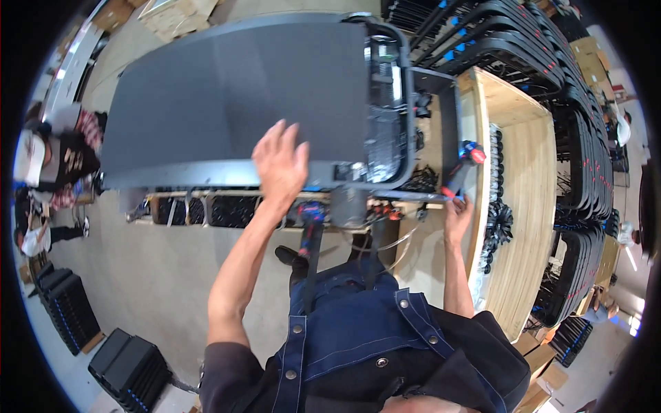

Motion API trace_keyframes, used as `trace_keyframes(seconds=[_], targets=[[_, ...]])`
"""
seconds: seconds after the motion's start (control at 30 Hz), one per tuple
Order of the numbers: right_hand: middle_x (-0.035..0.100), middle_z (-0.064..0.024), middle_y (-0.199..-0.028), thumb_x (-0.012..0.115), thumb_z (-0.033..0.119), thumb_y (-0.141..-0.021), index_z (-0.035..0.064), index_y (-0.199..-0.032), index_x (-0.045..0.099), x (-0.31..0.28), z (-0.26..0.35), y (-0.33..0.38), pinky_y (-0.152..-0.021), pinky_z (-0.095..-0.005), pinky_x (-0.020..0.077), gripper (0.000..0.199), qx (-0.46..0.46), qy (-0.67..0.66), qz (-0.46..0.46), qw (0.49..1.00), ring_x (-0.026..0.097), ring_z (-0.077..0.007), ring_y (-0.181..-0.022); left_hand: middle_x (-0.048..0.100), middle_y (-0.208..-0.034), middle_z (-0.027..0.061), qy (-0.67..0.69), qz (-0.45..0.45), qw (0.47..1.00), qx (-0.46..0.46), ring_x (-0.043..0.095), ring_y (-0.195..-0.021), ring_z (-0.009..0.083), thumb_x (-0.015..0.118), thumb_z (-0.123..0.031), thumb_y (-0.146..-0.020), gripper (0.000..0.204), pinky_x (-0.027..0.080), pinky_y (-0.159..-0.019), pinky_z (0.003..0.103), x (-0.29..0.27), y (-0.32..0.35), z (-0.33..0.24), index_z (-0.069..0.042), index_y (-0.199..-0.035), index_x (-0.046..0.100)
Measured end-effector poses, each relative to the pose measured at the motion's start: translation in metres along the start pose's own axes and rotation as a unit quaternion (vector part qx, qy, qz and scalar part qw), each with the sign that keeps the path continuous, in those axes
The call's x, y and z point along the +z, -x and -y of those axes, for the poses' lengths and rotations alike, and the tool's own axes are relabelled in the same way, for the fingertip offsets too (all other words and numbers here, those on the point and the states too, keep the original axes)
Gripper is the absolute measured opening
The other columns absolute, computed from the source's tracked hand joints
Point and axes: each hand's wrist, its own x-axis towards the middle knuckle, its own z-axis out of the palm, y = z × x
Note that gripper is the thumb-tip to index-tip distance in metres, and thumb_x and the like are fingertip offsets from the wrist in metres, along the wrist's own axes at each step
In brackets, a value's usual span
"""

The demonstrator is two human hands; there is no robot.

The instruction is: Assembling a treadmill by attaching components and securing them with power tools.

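We laid our left hand (pixel 281 165), fingers spread flat, on the near edge of the grey treadmill deck (pixel 234 96); our right hand (pixel 457 215) gripped the red-handled tool (pixel 463 168) on the desk (pixel 523 165).

The big grey belt deck (pixel 234 103) fills the middle, and the left hand (pixel 281 165) lies flat on its near edge. To its right, a black frame post (pixel 451 117) and a red-handled tool (pixel 471 153) crowd the narrow gap where the right hand (pixel 457 215) sits against the wooden bench (pixel 530 179). Bare floor (pixel 151 275) lies open to the left, with black stacked units (pixel 127 365) near the lower-left corner.
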Motion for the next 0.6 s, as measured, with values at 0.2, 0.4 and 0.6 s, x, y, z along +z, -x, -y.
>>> trace_keyframes(seconds=[0.2, 0.4, 0.6], targets=[[0.07, -0.0074, -0.097, 0.07, 0.013, -0.096, -0.0021, -0.117, 0.068, 0.039, 0.115, 0.168, -0.076, -0.0269, 0.0551, 0.027, -0.001, -0.057, 0.157, 0.986, 0.066, -0.0117, -0.08, 0.06, -0.137, 0.0118, 0.075, 0.065, 0.984, 0.146, 0.054, -0.127, 0.0327, 0.066, -0.028, -0.095, 0.037, 0.04, -0.108, 0.048, -0.05, 0.009, 0.101, -0.01, -0.127, 0.064], [0.074, -0.0148, -0.107, 0.071, 0.019, -0.093, -0.0011, -0.12, 0.067, 0.167, 0.143, 0.274, -0.087, -0.0332, 0.0557, 0.033, -0.075, 0.137, 0.428, 0.89, 0.071, -0.0201, -0.092, 0.058, -0.143, 0.0091, 0.001, 0.082, 0.995, 0.054, 0.051, -0.13, 0.0309, 0.058, -0.034, -0.1, 0.04, 0.038, -0.11, 0.048, -0.107, 0.021, 0.23, -0.012, -0.133, 0.063], [0.074, -0.0175, -0.096, 0.063, 0.023, -0.088, 0.0038, -0.107, 0.072, 0.355, 0.073, 0.249, -0.081, -0.0386, 0.0557, 0.028, -0.152, 0.188, 0.345, 0.907, 0.072, -0.0336, -0.091, 0.059, -0.142, 0.0092, -0.025, 0.098, 0.994, 0.049, 0.054, -0.124, 0.0312, 0.062, -0.026, -0.098, 0.038, 0.042, -0.106, 0.045, -0.162, 0.035, 0.299, -0.011, -0.133, 0.063]])
